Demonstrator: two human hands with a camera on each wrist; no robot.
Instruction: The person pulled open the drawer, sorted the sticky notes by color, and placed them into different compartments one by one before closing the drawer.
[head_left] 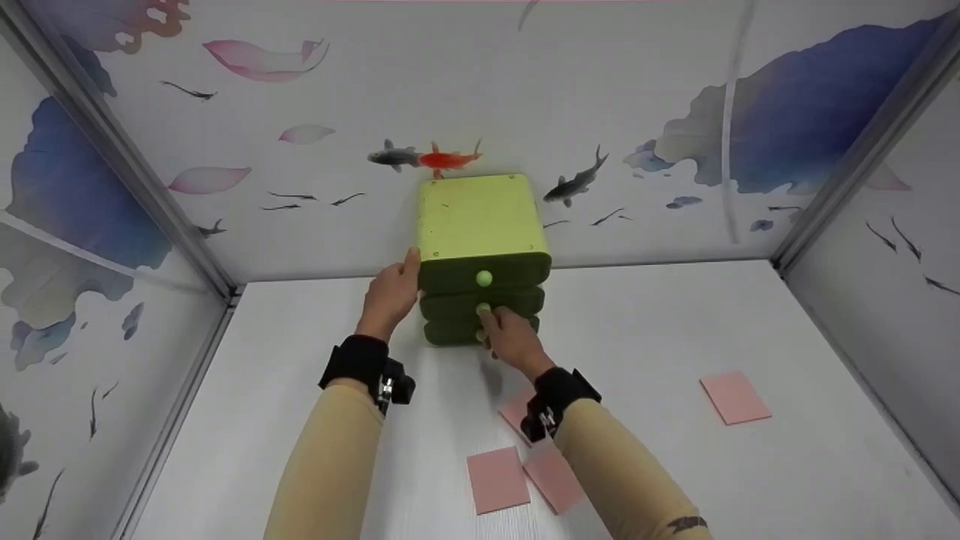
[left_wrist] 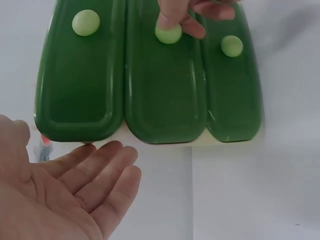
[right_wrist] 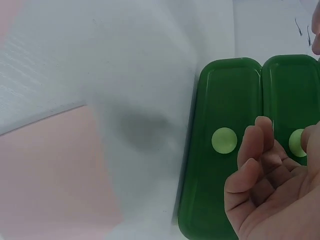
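Note:
A small green drawer cabinet [head_left: 480, 217] with a lighter top stands against the back wall, its three dark green drawer fronts facing me. Each front carries a round pale green knob. My right hand [head_left: 514, 341] pinches the middle drawer's knob [left_wrist: 168, 34] between thumb and finger, its other fingers loosely bent before the bottom drawer. The top knob [left_wrist: 86, 22] and bottom knob [right_wrist: 224, 140] are free. On the cabinet's left side rests my left hand [head_left: 391, 296], its fingers extended along the side panel. All three drawer fronts sit close together.
Pink square cards [head_left: 498, 480] lie on the white table [head_left: 360, 450] near my right forearm, which partly covers some. Another pink card [head_left: 736, 397] lies off to the right. White walls [head_left: 645, 90] painted with fish and petals enclose the back and sides.

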